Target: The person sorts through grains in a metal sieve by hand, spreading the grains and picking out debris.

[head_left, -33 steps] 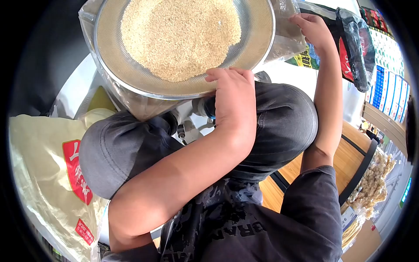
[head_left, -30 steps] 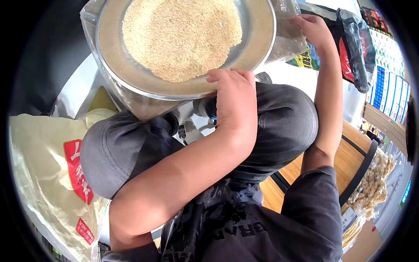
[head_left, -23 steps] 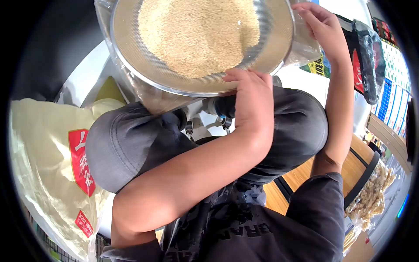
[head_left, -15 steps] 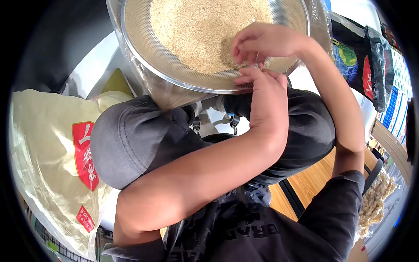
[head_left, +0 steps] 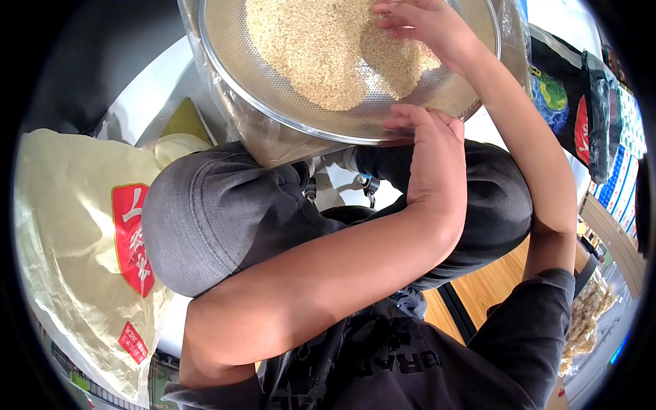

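A wide metal sieve (head_left: 287, 113) with a perforated bowl holds a layer of pale, coarse grain (head_left: 307, 55) that looks like brown rice. My right hand (head_left: 430, 31) hovers at the grain's upper right side, fingers apart and slightly bent, with nothing visible in them. At the sieve's near rim, my left hand (head_left: 434, 137) has its wrist bent, and its loosely spread fingers reach over the edge. I see nothing in that hand, though its palm side is partly hidden. A bare strip of mesh shows between two parts of the grain.
Clear plastic (head_left: 263, 143) hangs around and beneath the sieve, above my knees. A large pale bag with red labels (head_left: 75, 225) stands to my left. Dark printed packages (head_left: 564, 102) are at the right, and a bag of brown dried pieces (head_left: 591, 307) sits lower right.
My right hand has moved up and away from my left hand, across the grain. A gap of bare mesh has opened in the grain. My left hand stays by the rim.
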A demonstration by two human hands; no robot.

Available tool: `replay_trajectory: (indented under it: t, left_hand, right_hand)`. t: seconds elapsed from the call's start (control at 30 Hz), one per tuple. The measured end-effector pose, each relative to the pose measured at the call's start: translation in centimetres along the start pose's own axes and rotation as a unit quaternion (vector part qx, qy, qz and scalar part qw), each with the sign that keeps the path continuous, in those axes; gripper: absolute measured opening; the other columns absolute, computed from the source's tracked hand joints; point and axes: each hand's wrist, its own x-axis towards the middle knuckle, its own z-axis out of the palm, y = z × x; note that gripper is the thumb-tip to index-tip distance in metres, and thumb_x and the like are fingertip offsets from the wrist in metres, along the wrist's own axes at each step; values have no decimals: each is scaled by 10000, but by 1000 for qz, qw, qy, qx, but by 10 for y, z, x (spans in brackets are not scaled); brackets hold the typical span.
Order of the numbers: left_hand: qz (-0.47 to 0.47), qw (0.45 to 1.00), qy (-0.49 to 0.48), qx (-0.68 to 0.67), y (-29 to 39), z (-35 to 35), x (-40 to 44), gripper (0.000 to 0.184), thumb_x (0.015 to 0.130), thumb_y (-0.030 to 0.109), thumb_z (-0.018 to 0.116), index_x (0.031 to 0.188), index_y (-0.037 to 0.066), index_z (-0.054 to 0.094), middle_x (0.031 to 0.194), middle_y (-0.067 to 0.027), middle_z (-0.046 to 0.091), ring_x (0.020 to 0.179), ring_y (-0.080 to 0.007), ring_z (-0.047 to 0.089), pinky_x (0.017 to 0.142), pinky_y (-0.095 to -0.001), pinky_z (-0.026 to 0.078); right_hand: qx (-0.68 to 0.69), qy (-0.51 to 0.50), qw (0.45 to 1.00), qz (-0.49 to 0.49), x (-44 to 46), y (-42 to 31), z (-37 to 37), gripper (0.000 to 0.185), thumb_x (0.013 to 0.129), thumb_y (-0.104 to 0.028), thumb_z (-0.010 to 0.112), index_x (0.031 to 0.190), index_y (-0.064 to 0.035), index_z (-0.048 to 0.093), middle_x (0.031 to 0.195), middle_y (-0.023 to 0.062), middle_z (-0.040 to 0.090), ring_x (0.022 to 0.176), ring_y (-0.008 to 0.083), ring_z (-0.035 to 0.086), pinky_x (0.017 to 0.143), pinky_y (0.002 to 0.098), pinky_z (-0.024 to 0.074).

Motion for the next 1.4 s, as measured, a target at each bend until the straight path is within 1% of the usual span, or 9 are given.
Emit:
replay_trajectory:
  t: [0.53, 0.7, 0.87, 0.93, 1.07, 1.13, 1.2, 1.27, 1.4]
  left_hand:
    - [12, 1000, -29, 1, 0, -2, 1, 423, 989, 204, 504, 1362, 5, 508, 1041, -121, 692, 1010, -300, 666, 1018, -507, 418]
    - [22, 999, -40, 3, 1, -2, 3, 411, 993, 203, 495, 1349, -2, 504, 1042, -132, 682, 1012, -310, 665, 1019, -515, 417]
    - [23, 999, -33, 5, 3, 0, 3, 410, 991, 208, 501, 1337, -12, 502, 1044, -132, 679, 1010, -309, 664, 1015, -516, 418]
    - [30, 999, -36, 7, 2, -1, 3, 410, 989, 212, 505, 1332, -12, 506, 1043, -133, 678, 1008, -308, 662, 1012, -517, 418]
    - [25, 999, -30, -13, 1, -3, 2, 413, 977, 223, 517, 1320, -5, 516, 1043, -137, 678, 998, -309, 658, 1000, -517, 421]
    - [12, 1000, -22, -11, -1, -4, 2, 413, 973, 226, 520, 1318, -2, 519, 1044, -139, 678, 995, -310, 657, 996, -514, 423]
    - [19, 999, -33, -6, -3, -6, 2, 407, 979, 222, 506, 1320, -2, 516, 1044, -145, 678, 995, -318, 658, 998, -514, 426]
    - [8, 1000, -26, -14, 0, -4, 4, 402, 985, 218, 497, 1320, -3, 514, 1042, -147, 677, 992, -321, 659, 997, -516, 428]
    - [23, 999, -32, -20, -1, -3, 3, 391, 992, 206, 483, 1323, -1, 512, 1040, -150, 677, 986, -328, 663, 998, -518, 432]
  right_hand:
    - [-220, -101, 968, 60, -7, 3, -10, 248, 1041, -143, 509, 1191, -45, 680, 1081, 52, 686, 959, 115, 641, 864, 266, 535]
    - [-340, -37, 936, -83, -2, -12, 3, 255, 1058, -130, 471, 1198, -28, 659, 1108, 76, 681, 997, 125, 650, 905, 276, 536]
    - [-96, 20, 984, -149, 24, -15, 26, 170, 1042, -66, 514, 1102, 26, 644, 935, 75, 689, 810, 154, 654, 755, 298, 554]
    - [98, 89, 988, -83, 28, -22, 39, 150, 1032, -68, 537, 1098, 15, 643, 917, 57, 676, 781, 147, 646, 728, 279, 546]
    - [75, -29, 992, -96, 28, -6, 34, 290, 1069, -110, 420, 1254, -1, 616, 1148, 83, 679, 1068, 156, 651, 991, 301, 520]
    - [13, -122, 992, 23, 16, -10, 39, 300, 1058, -84, 407, 1278, 23, 581, 1181, 95, 677, 1131, 182, 637, 1069, 331, 485]
    - [-37, -230, 972, 39, 17, -14, 28, 271, 1036, -57, 432, 1226, 15, 612, 1154, 99, 690, 1070, 171, 662, 992, 314, 533]
    - [-172, -321, 915, 175, 0, -32, 28, 248, 1015, -26, 438, 1155, 12, 640, 1072, 93, 710, 955, 164, 694, 882, 291, 580]
    - [-301, -271, 894, 195, -10, -37, 25, 167, 1005, -104, 555, 1098, -25, 668, 974, 62, 721, 842, 134, 702, 775, 264, 589]
